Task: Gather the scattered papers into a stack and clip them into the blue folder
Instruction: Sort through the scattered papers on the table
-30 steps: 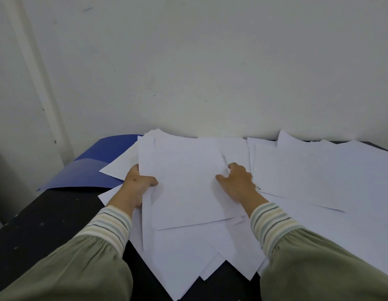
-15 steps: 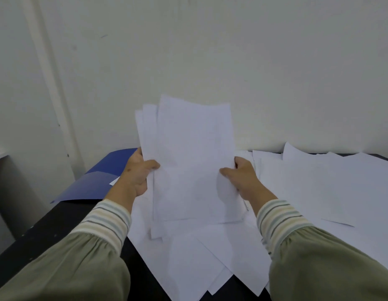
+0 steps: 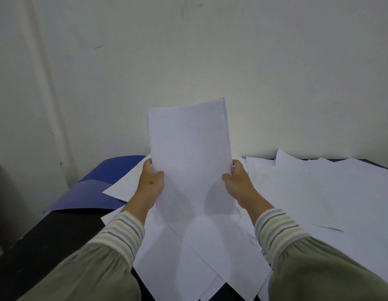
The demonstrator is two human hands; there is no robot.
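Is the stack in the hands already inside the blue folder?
No: the left hand and right hand hold the paper stack upright above the table, while the blue folder lies apart at the left.

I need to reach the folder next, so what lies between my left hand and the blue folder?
In the head view, one loose white sheet lies between the left hand and the blue folder, overlapping it.

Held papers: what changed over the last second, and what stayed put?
Both hands, left hand and right hand, lifted the held papers off the pile and stood them upright; their fanned edges are now squared. Both hands kept their grip on the side edges. The loose sheets on the table and the blue folder stayed put.
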